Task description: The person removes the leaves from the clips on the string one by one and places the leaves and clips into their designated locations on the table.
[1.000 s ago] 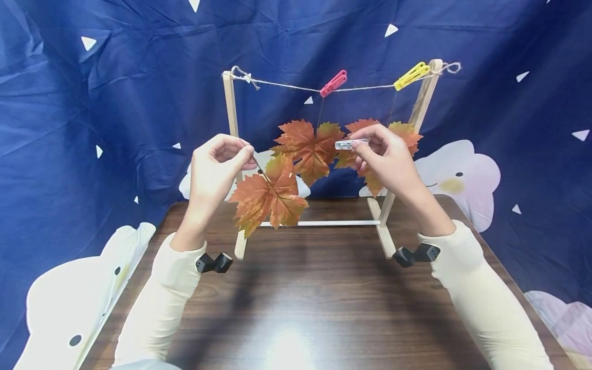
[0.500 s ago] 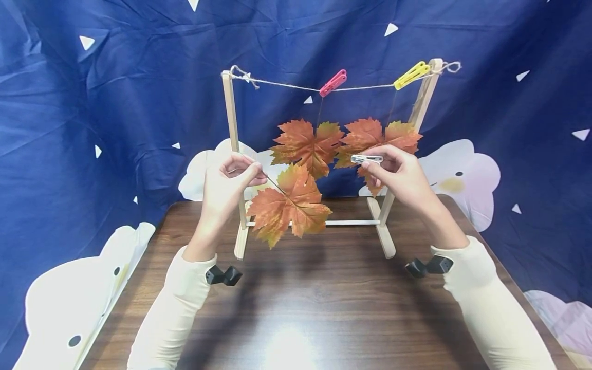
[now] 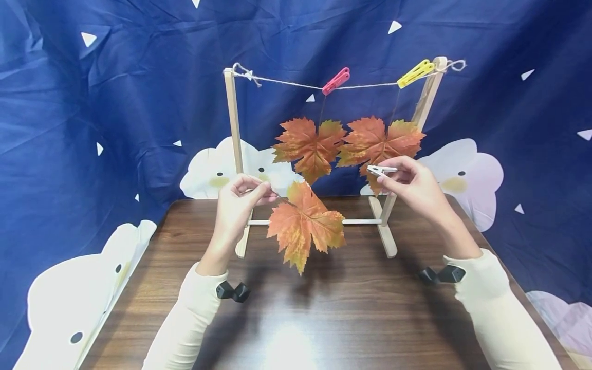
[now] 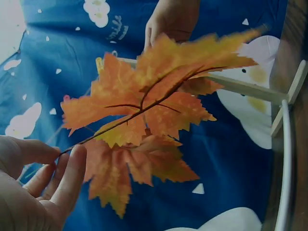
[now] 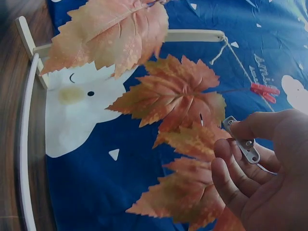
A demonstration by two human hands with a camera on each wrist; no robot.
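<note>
From the head view, I see the left hand pinch the thin stem of an orange leaf. The leaf's lowest tip points down over the brown table. The right hand pinches a small white clip, and its end sticks out toward the left hand. There is a nice gap between the leaf and the clip. Behind them, a pink clip and a yellow clip sit on a string. The middle leaf and the outer leaf hang below, edges close together. A long bit of string runs from the left post to the pink clip.

In the left wrist view, thumb and fingertips meet on the stem, and the leaf spreads away from the hand.

In the right wrist view, the thumb holds the white clip against bent fingers. It looks near the hanging leaves, but I can't tell if they touch.
</note>
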